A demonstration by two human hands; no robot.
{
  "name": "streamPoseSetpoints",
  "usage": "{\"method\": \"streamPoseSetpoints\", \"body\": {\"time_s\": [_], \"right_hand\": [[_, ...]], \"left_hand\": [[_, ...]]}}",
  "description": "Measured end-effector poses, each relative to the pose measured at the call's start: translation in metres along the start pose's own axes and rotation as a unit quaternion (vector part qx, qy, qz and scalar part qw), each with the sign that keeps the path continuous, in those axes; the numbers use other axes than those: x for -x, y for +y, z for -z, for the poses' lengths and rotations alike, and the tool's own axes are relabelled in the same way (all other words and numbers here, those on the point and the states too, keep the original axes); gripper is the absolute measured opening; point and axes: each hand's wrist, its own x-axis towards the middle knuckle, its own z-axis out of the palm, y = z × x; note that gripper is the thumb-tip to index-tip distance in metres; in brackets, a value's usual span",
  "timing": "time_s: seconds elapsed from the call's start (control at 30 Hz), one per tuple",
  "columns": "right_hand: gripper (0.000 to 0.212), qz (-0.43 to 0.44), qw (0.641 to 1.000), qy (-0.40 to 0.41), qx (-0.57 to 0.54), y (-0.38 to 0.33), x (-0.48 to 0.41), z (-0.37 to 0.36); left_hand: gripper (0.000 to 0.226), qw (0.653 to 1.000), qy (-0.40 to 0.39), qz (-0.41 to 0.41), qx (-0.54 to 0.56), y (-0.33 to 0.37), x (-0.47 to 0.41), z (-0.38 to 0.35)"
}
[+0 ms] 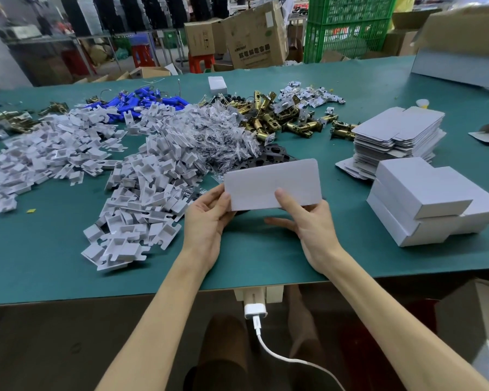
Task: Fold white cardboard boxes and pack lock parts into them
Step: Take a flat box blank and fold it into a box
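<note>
Box in L hand, R hand

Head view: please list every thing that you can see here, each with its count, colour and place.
held box: one, white, above the table's middle
flat box blanks: one stack, white, right side
folded boxes: a few, white, near right
inserts: many, white, piles left and centre
clear bags: many, transparent, centre
brass latches: many, brass, far centre
blue parts: many, blue, far left
black plates: several, black, behind the held box
table: one, green top
cartons: several, brown, beyond the table
crates: stacked, green, beyond the table
charger: one, white, table's near edge
left hand: grips the held box's left end
right hand: pinches its right end
</note>
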Motion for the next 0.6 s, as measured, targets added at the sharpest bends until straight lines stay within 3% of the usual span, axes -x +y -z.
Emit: {"method": "streamPoseSetpoints", "body": {"time_s": [0.13,0.33,0.6], "right_hand": [[0.026,0.005,1.0,-0.004,0.01,0.004,0.001,-0.001],[0.03,-0.004,1.0,-0.002,-0.012,0.005,0.0,0.002],[0.026,0.022,0.999,0.012,-0.024,0.005,-0.001,0.001]], "left_hand": [[0.004,0.999,0.025,-0.012,-0.015,-0.001,0.001,0.001],[0.006,0.998,0.034,-0.031,-0.039,0.001,0.004,-0.001],[0.028,0.996,-0.041,-0.045,-0.065,0.004,0.012,-0.004]]}}
